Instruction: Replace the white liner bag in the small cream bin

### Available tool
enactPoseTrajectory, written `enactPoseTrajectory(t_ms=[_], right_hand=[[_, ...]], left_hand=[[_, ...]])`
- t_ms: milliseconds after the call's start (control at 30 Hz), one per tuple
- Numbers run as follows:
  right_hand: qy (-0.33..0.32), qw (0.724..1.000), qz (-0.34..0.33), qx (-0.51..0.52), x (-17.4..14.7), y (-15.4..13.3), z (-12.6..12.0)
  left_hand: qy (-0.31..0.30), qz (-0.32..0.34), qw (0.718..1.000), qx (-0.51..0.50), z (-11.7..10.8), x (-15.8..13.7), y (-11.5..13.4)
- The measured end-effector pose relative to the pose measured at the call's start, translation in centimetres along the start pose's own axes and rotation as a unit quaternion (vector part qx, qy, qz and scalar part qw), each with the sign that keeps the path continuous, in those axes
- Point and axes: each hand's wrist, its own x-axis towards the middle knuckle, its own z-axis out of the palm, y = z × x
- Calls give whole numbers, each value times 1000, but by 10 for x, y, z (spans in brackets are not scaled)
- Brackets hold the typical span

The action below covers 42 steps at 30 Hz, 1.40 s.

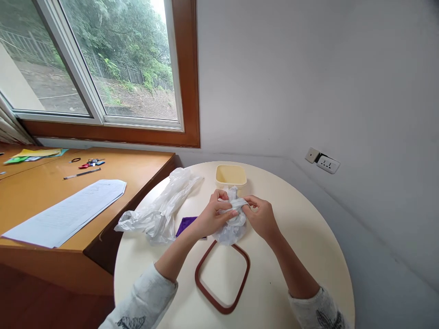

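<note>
Above the middle of the round table, a bunched white plastic bag [230,234] is pinched between both my hands. My left hand [216,214] has its fingers closed around the twisted upper part. From the other side, my right hand [261,215] grips a fold of the same bag with thumb and fingertips. Just behind them stands a pale yellow plastic container [231,174], with no lid on it. A brown rounded-square frame [247,269] lies flat on the table, nearer to me. Partly hidden by my left forearm is a purple cloth-like piece [185,224].
A larger crumpled white plastic bag [164,205] lies on the left of the round table [302,256]. Beside it, a wooden desk [144,160] holds sheets of paper [75,210], a pen [82,173] and scissors [89,163]. The wall with a socket [328,164] borders the table.
</note>
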Motion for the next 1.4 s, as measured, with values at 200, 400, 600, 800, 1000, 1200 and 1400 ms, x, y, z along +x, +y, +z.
enactPoseTrajectory(t_ms=[200,400,600,800,1000,1200,1400], right_hand=[[-62,997,39,32,8,7,2],[-13,995,63,76,11,6,1],[-59,989,67,122,12,7,-1],[-102,977,86,169,11,22,5],[-150,968,62,191,2,7,-5],[-204,950,12,238,-5,4,-8],[-201,957,39,208,-12,6,-1]], left_hand=[[-43,100,993,-36,-1,-5,3],[-28,6,997,73,-2,-9,8],[-18,14,998,-53,-7,-6,5],[43,-66,919,-387,-1,-2,-3],[54,-108,865,-487,3,1,3],[85,-123,825,-545,2,6,9],[72,-111,792,-596,4,9,12]])
